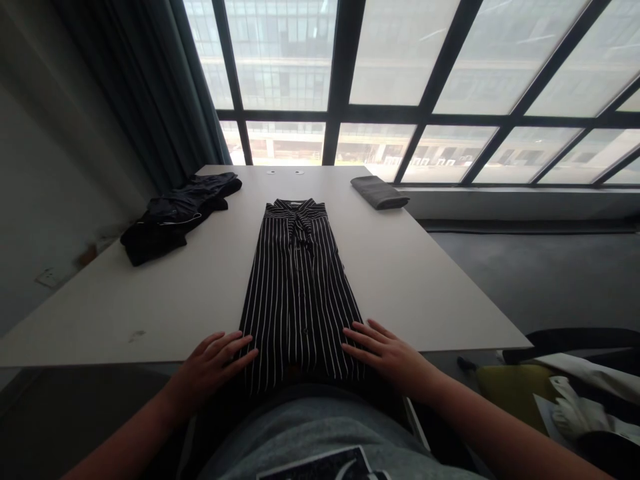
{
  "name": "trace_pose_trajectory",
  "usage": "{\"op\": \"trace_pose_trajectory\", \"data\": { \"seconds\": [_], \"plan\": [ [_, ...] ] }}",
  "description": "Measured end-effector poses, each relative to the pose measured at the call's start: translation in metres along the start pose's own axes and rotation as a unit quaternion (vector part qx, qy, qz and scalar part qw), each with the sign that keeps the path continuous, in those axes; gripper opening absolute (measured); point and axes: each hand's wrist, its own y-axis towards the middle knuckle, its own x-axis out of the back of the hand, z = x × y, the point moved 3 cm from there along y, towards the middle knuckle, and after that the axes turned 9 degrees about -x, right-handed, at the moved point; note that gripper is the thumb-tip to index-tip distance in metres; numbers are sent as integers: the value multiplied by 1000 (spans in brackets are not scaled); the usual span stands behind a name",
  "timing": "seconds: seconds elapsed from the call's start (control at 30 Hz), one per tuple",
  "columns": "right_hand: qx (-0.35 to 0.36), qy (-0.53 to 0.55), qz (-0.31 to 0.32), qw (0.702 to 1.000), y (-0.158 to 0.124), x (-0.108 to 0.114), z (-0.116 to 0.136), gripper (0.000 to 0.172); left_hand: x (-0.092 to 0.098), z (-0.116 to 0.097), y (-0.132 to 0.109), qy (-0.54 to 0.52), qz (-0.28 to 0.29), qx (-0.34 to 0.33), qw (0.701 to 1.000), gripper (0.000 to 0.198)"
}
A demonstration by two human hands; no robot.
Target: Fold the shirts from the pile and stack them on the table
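A black shirt (300, 280) with white stripes lies lengthwise on the white table, its sides folded into a long, narrow strip. Its collar points toward the window, and a row of buttons runs down the middle. The lower hem hangs over the table's near edge, close to my body. My left hand (215, 360) rests with fingers spread on the lower left side of the shirt. On the lower right side lies my right hand (383, 350), palm down and fingers apart. Neither hand grips the cloth.
A heap of dark clothes (175, 217) lies on the left of the white table (425, 287). Near the far right corner sits a folded grey cloth (379, 193). Large windows stand behind the table. A chair with a yellow-green seat (510, 393) and white items is at the lower right.
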Motion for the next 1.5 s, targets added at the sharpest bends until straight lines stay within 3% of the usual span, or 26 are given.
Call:
{"op": "trace_pose_trajectory", "data": {
  "seconds": [0.17,0.3,0.5,0.63,0.73,0.83,1.0,1.07,1.13,1.23,1.33,1.5],
  "plan": [
    [-3,-38,-57,998,3,-11,2,64,-6,0,23,-28,-29,-30,999,65],
    [1,-14,-83,996,4,-9,4,59,-1,0,31,-56,-61,-39,996,63],
    [48,100,-79,991,10,11,13,59,20,-4,35,-151,-97,-53,982,41],
    [-3,225,-46,973,12,25,12,55,27,-3,33,-215,-115,-27,969,39],
    [-99,300,-44,948,16,36,4,37,31,6,32,-258,-127,21,958,38],
    [-188,359,-59,912,28,48,-8,25,37,23,41,-299,-95,102,944,33],
    [-296,472,-107,823,73,57,-38,32,45,68,80,-348,-70,231,906,23],
    [-334,511,-101,785,95,53,-54,36,40,89,97,-358,-82,278,888,29],
    [-377,511,-80,768,114,48,-70,36,27,107,112,-380,-74,323,863,38],
    [-431,380,-55,816,136,40,-87,32,1,128,124,-394,-5,398,828,47],
    [-442,195,-62,874,145,34,-94,29,-19,137,124,-344,60,448,823,47],
    [-453,51,-76,887,141,21,-100,28,-32,135,120,-281,21,447,849,40]
  ]
}}
